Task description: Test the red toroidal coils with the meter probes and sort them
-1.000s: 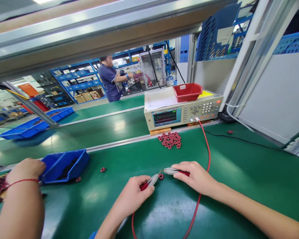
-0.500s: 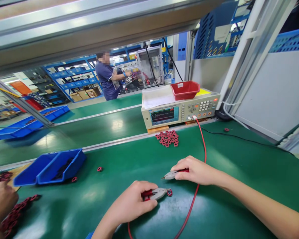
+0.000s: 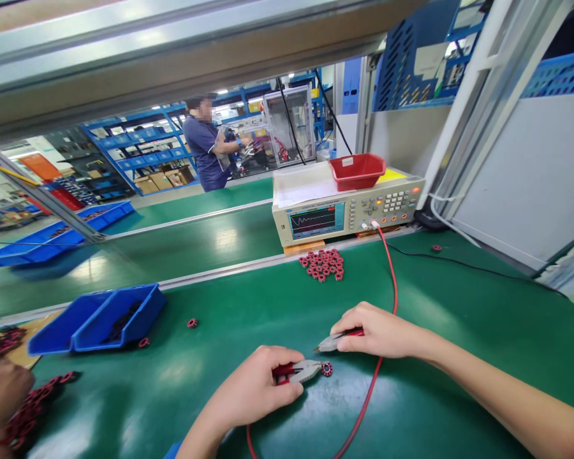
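Note:
My left hand [image 3: 263, 389] is closed around a red-handled metal test clip [image 3: 307, 371]. The tip of this clip is at a small red-and-black wound ring core [image 3: 326, 370], apparently gripping its edge just above the green bench. In my right hand [image 3: 370, 328] is pinched a second test clip [image 3: 330, 343], pointing left. Its tip stays a little above and left of the ring core, apart from it. A red cable [image 3: 373, 382] runs past my right wrist to the bench tester [image 3: 349, 210], whose screen shows a wave trace and red letters.
A pile of ring cores [image 3: 322, 264] lies before the tester, with a single core [image 3: 192, 323] farther left. Two blue bins [image 3: 119, 319] stand at left. Another person's hand [image 3: 2, 395] is among more cores. A red tray [image 3: 358, 171] sits on the tester.
The right clip's tip has come slightly down and right, closer to the ring core. My left hand and its clip are nearly still.

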`<state>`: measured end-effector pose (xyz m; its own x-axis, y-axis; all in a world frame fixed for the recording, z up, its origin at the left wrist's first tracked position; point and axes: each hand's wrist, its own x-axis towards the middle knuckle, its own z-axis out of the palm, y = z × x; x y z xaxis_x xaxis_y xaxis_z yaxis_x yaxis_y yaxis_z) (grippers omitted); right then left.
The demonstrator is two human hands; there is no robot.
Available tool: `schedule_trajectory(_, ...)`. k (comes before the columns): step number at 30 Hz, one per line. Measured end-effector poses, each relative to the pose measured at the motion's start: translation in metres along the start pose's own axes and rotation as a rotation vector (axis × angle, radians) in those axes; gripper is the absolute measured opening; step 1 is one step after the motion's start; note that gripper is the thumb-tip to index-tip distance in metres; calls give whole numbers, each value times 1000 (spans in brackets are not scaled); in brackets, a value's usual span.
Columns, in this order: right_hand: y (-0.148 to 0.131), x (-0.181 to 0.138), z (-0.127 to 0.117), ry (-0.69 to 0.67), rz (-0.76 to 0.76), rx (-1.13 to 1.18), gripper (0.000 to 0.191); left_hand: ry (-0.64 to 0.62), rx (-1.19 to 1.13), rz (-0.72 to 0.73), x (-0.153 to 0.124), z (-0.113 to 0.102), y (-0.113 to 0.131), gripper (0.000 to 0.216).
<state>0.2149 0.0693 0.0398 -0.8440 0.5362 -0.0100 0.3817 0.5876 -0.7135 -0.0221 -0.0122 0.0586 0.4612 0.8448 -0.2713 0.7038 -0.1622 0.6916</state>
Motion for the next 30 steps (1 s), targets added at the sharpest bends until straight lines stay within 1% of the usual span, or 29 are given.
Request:
schedule_trajectory(7, 3, 0, 1, 15, 0, -18, 27, 2, -25, -22, 0, 1, -1, 21)
schedule_trajectory(15, 2, 0, 2, 28, -2, -25, 29, 20, -55, -20, 0, 1, -1, 19)
schedule_trajectory(18, 7, 1, -1, 96, 29, 3, 32, 37, -72, -27, 1, 0, -1, 19)
schedule_trajectory(20, 14, 2, -5, 167, 64, 30, 30, 60, -91, -39, 1, -1, -3, 18)
schedule_trajectory(21, 18, 1, -7, 181, 80, 48, 29, 75, -98, -48, 2, -2, -4, 17)
schedule_trajectory(23, 25, -1, -11, 150, 92, 75, 27, 110, -104, -71, 3, -2, -7, 18)
schedule_trajectory(25, 29, -3, -13, 82, 76, 63, 26, 137, -102, -88, 5, -2, -10, 19)
schedule_trajectory(27, 28, -5, -10, 39, 65, 6, 24, 150, -103, -93, 6, -2, -12, 20)
schedule_trajectory(30, 21, -6, -1, 35, 82, -97, 22, 152, -108, -77, 8, -2, -14, 19)
